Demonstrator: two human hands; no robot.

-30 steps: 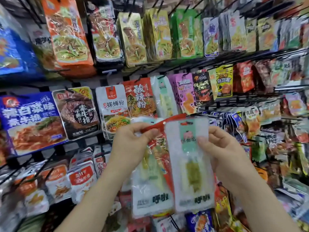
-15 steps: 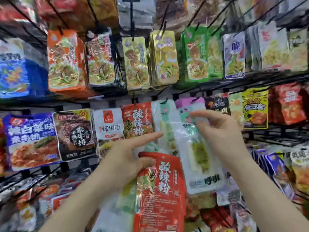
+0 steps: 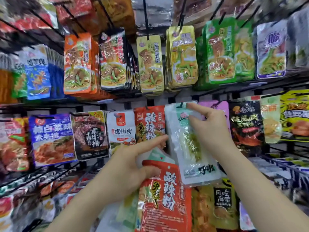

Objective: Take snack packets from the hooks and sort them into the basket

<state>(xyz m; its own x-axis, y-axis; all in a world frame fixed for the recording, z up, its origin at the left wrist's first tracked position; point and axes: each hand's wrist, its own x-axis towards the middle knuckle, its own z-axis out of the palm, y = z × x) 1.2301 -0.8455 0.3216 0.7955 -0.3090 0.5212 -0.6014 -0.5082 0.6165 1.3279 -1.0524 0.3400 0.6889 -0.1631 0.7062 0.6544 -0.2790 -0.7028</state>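
Note:
My left hand (image 3: 128, 166) grips a red snack packet (image 3: 165, 200) with a white-and-green packet (image 3: 158, 156) tucked behind it, its index finger stretched toward the hanging rows. My right hand (image 3: 210, 129) pinches the top of a clear white packet (image 3: 189, 144) with green filling, held up against the middle row of hooks. Matching red packets (image 3: 150, 124) hang on a hook just left of it. No basket is in view.
Black wire hooks (image 3: 145, 15) stick out from the wall rack, loaded with rows of packets: orange (image 3: 77, 64), yellow (image 3: 150, 64) and green (image 3: 220, 51) above, blue (image 3: 51, 138) and black (image 3: 245, 128) in the middle row. More packets (image 3: 222, 201) hang below my hands.
The view has tilted upward. My right hand has raised the clear white packet to the middle row of hooks, while my left hand keeps the red packet lower down.

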